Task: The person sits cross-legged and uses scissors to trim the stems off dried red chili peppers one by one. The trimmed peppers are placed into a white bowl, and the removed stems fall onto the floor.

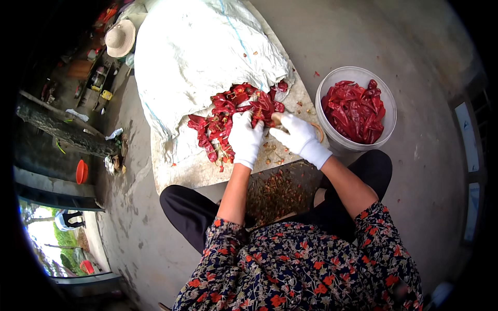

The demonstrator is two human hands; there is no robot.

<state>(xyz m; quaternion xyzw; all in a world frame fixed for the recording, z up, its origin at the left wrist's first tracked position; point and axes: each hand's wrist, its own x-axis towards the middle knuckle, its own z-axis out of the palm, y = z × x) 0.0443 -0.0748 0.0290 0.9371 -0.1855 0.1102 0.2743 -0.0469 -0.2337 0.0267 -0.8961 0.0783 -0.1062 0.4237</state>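
My left hand [245, 136], in a white glove, is at the front of a pile of dried red peppers [223, 111], its fingers curled among them; what they grip is hidden. My right hand [295, 136], also gloved, is just right of it, thumb and forefinger apart beside the peppers, the forefinger's tip brownish. The pile spills from the mouth of a large white woven sack [202, 46] lying on a pale stained board [181, 173]. Loose stem caps are scattered near my right hand.
A white bucket [355, 111] of red peppers stands to the right. Stem debris [277, 192] covers the floor between my legs. A straw hat [119, 39], a log [67, 129] and an orange basin [81, 171] are at left. A person [70, 220] is beyond the opening at lower left.
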